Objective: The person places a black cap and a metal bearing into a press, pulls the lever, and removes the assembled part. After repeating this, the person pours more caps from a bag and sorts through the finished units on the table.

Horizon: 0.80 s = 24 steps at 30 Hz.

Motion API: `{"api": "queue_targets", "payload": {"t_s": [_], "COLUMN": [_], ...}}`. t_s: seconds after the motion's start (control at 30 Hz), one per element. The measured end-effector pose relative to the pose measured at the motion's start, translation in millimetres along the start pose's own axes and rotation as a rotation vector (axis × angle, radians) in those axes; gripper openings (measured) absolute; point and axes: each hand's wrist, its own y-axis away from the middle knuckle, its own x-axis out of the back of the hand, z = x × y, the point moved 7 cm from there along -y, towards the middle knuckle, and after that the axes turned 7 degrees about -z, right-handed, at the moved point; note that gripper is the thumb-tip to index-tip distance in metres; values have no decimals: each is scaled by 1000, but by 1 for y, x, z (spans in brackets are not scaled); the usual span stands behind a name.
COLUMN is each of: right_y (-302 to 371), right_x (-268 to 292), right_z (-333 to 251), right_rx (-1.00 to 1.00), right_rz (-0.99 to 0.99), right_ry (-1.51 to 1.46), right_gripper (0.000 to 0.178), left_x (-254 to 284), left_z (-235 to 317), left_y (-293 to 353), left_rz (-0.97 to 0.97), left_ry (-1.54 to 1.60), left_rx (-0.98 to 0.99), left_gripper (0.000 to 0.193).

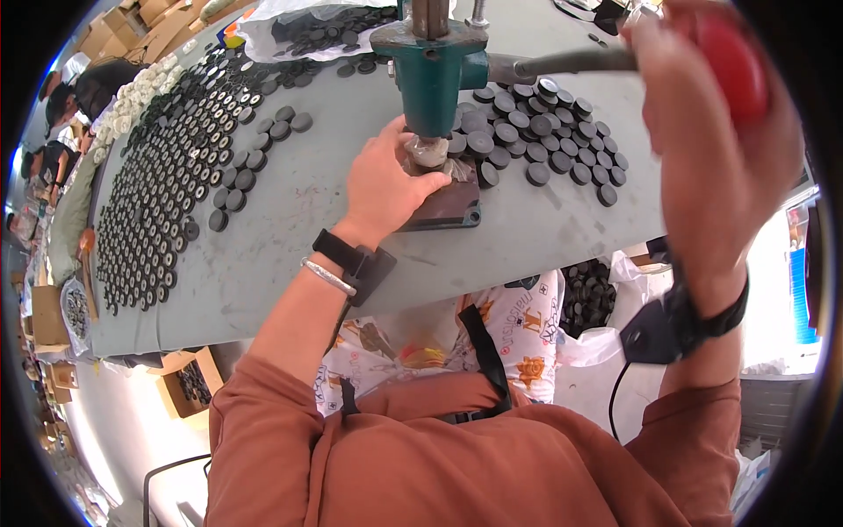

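A green hand press (pixel 430 83) stands on the grey table in front of me. Clear plastic film (pixel 430 152) wraps the lower end of its ram, just over the dark base plate (pixel 443 211). My left hand (pixel 384 186) curls around that spot, thumb and fingers closed at the film; whatever they grip is hidden. The press lever (pixel 580 62) reaches out to the right. At its end my right hand (pixel 716 167), raised and blurred, is wrapped round a red knob (pixel 731 70).
Right of the press lies a pile of black round caps (pixel 562 132). Rows of small black discs with pale centres (pixel 167 193) spread over the table's left side. A plastic bag of black pieces (pixel 325 31) sits behind. Below are a carton (pixel 189 386) and a bag of black parts (pixel 588 299).
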Motion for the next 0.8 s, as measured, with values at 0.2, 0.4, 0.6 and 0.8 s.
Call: {"api": "queue_targets", "payload": {"t_s": [0.2, 0.4, 0.6, 0.8], "right_y": [92, 132, 117, -9], "right_x": [-22, -35, -20, 2], "right_z": [2, 25, 22, 20], "right_rx": [245, 435, 300, -247], "right_rz": [-492, -241, -440, -97], "right_ry": [36, -116, -160, -225], "right_gripper": [29, 41, 44, 22], "left_x": [42, 100, 98, 93], "left_z": [-52, -109, -123, -133], "left_y": [14, -3, -39, -63], "left_rz": [152, 187, 99, -94], "left_ry": [-49, -486, -793, -1025], "left_rx": [35, 352, 357, 377], "left_gripper": [57, 47, 46, 42]}}
